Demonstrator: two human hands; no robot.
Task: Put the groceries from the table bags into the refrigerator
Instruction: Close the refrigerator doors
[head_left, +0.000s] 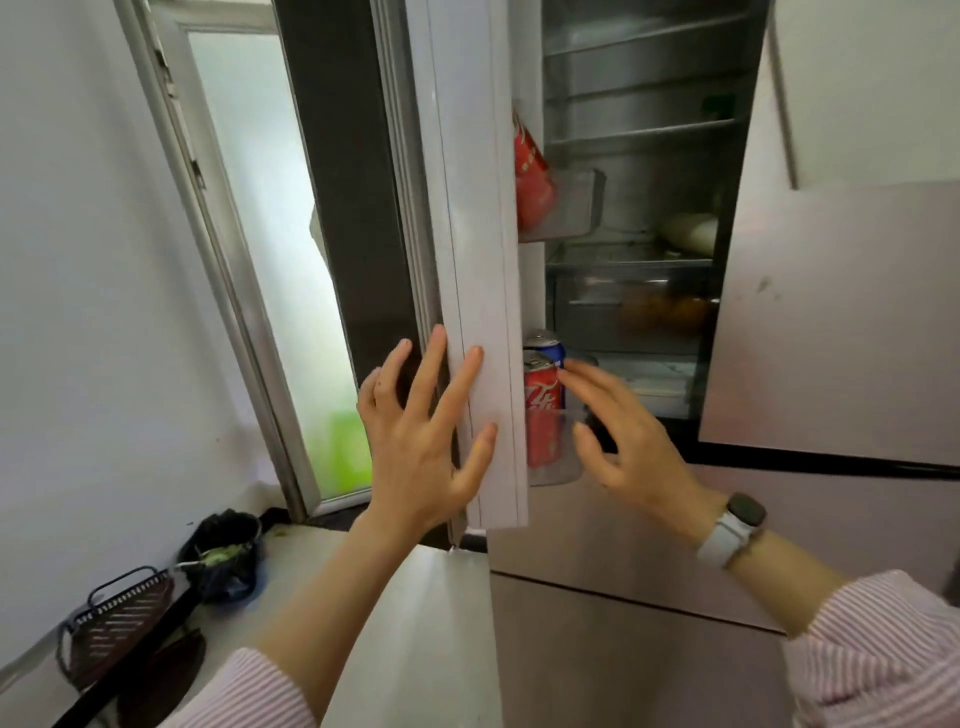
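My left hand (421, 441) presses flat, fingers spread, on the refrigerator door (478, 291) edge. Right hand (618, 431) open, empty, fingertips at the red cola can (543, 410) in the door bin (558, 467). Can stowed; next probably fetch more groceries.

Before you, by count: two hands, left hand (415, 441) and right hand (623, 441); two drink cans, one red can (543, 410), one blue can (545, 347); one red packet (531, 171); one wristwatch (735, 530); two baskets, black bin (226, 556) and brown basket (117, 623).

Red can (543, 410), blue can (550, 349), pink-striped sleeve (878, 654).
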